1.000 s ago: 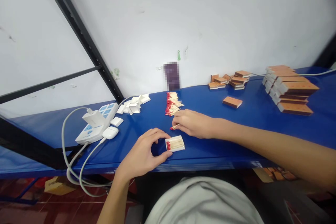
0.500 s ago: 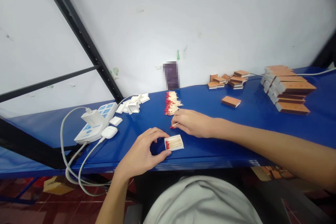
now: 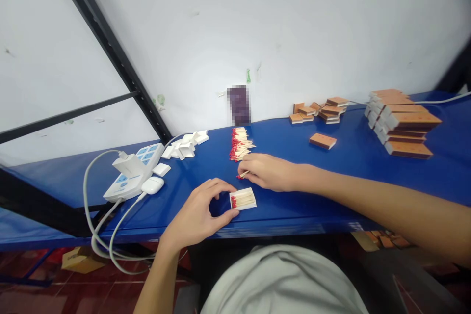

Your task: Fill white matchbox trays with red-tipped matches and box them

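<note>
A white matchbox tray (image 3: 253,205) lies near the table's front edge, with red-tipped matches (image 3: 243,199) side by side in it. My left hand (image 3: 206,208) grips the tray's left end between thumb and forefinger. Just beyond the tray, my right hand (image 3: 265,171) pinches a few matches (image 3: 243,174), their red heads pointing left. Past that hand lies a pile of loose matches (image 3: 240,144), mostly with heads to the left.
White empty trays (image 3: 184,146) lie heaped at the left, near a power strip (image 3: 128,176) with a charger and cables. Brown matchbox sleeves stand in a stack (image 3: 408,125) and a smaller heap (image 3: 331,109) at the right; a single matchbox (image 3: 323,141) lies before them.
The view has shifted very slightly. My right hand still pinches matches, which have turned a little in its fingers; my left hand stays on the tray.
</note>
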Demonstrator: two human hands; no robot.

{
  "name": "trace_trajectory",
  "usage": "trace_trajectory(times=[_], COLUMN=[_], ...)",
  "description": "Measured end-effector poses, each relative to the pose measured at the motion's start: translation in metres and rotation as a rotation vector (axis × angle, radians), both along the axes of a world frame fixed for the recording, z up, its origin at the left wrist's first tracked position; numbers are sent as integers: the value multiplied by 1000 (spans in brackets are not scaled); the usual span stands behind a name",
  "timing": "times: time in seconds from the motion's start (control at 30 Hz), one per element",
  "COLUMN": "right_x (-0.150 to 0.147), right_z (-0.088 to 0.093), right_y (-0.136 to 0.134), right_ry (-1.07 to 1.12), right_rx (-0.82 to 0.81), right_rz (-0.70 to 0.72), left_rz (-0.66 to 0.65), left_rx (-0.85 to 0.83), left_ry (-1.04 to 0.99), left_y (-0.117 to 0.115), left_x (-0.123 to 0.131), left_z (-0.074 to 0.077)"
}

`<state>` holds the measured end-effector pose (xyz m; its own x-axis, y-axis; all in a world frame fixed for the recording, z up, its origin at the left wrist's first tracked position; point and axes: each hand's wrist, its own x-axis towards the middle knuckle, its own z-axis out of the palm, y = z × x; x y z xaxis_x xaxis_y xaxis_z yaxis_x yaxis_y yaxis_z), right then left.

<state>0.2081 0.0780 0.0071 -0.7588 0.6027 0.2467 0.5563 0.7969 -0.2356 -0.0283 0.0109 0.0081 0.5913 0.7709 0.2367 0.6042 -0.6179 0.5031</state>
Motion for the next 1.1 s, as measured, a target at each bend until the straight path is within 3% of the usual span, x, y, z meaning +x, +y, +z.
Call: trace_trajectory(times=[0.23,0.43,0.9,1.1], right_x=[-2,0,-5,-6], right_z=[4,3,10,12], right_y=[-3,1,-9,-18], right_ry=[8,39,309,303], right_rx=[2,-23,-19,-131], right_rz=[-108,-111,52,167], left_rz=[3,0,55,75], left_rx=[6,3,11,9], left_ry=[-3,-7,-25,-18], left_y=[0,-1,1,2], left_x=[1,1,1,0], left_z=[1,1,-1,-3])
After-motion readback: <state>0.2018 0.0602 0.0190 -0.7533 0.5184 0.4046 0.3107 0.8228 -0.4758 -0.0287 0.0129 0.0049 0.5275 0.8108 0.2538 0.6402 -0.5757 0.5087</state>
